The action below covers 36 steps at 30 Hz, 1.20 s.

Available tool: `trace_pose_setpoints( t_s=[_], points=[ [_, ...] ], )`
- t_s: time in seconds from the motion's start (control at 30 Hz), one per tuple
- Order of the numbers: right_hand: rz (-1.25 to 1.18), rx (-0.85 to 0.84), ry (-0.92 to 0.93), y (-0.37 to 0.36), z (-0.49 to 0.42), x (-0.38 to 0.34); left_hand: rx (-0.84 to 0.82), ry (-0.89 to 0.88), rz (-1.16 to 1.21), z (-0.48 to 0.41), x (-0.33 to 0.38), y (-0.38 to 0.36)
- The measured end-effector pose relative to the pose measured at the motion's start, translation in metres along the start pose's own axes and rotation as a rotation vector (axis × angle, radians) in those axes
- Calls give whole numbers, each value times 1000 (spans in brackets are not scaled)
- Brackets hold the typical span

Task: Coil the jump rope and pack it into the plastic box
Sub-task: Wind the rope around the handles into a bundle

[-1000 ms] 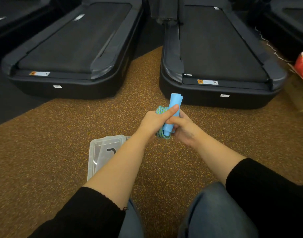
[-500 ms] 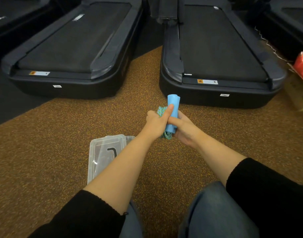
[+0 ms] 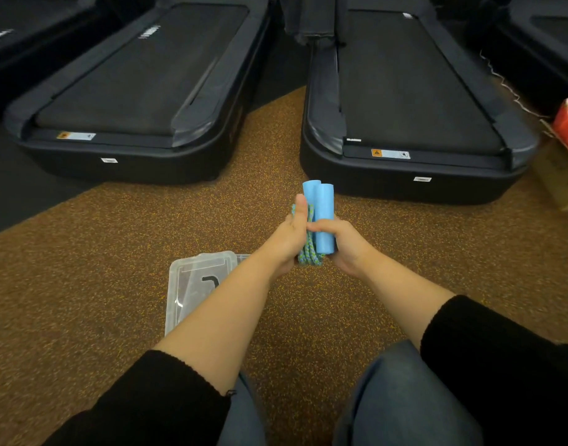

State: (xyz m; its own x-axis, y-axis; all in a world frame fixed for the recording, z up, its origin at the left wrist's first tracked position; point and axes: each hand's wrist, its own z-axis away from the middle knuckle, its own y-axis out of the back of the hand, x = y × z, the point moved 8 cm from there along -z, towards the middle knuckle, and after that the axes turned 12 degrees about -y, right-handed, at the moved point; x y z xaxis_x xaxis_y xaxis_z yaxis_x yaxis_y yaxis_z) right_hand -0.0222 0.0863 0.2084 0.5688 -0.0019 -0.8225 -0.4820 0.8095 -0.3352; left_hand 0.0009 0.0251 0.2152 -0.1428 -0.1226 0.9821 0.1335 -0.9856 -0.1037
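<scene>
The jump rope (image 3: 319, 217) has two light blue foam handles standing upright side by side, with its blue-green braided cord bunched in loops below them. Both hands hold it in the air above the floor. My left hand (image 3: 290, 239) grips the cord bundle from the left, thumb pointing up along the handles. My right hand (image 3: 345, 244) clasps the handles' lower end from the right. The clear plastic box (image 3: 192, 284) lies on the floor down-left of the hands, its lid on, partly hidden by my left forearm.
Two black treadmills (image 3: 141, 91) (image 3: 408, 101) lie flat on the floor just beyond the hands. A cardboard box (image 3: 562, 175) with a red packet sits at the right edge. Brown speckled floor stretches around the plastic box. My knees are at the bottom.
The two handles have come upright and now show side by side. Both hands shifted slightly and closed tighter around the bundled cord.
</scene>
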Motion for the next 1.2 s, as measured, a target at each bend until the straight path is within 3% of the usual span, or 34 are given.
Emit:
trace_pose_setpoints(
  t_s=[0.1,0.2,0.37,0.63,0.87,1.1,1.2],
  points=[
    [-32,-8,11,-1,1,-1,28,-29,-62,-3,-4,3],
    [84,38,23,-4,0,-2,53,-16,-89,-9,-17,6],
    [90,66,58,1,1,-3,41,62,236,-2,-10,-9],
    [153,-4,16,3,1,1,-141,167,399,6,-14,-13],
    [208,4,11,13,2,1,-260,171,257,6,-22,-17],
    [13,107,-30,22,-6,10,-304,44,17,4,-25,-18],
    [18,150,-94,21,-7,14,-248,1,-13,-3,-26,-10]
  ],
)
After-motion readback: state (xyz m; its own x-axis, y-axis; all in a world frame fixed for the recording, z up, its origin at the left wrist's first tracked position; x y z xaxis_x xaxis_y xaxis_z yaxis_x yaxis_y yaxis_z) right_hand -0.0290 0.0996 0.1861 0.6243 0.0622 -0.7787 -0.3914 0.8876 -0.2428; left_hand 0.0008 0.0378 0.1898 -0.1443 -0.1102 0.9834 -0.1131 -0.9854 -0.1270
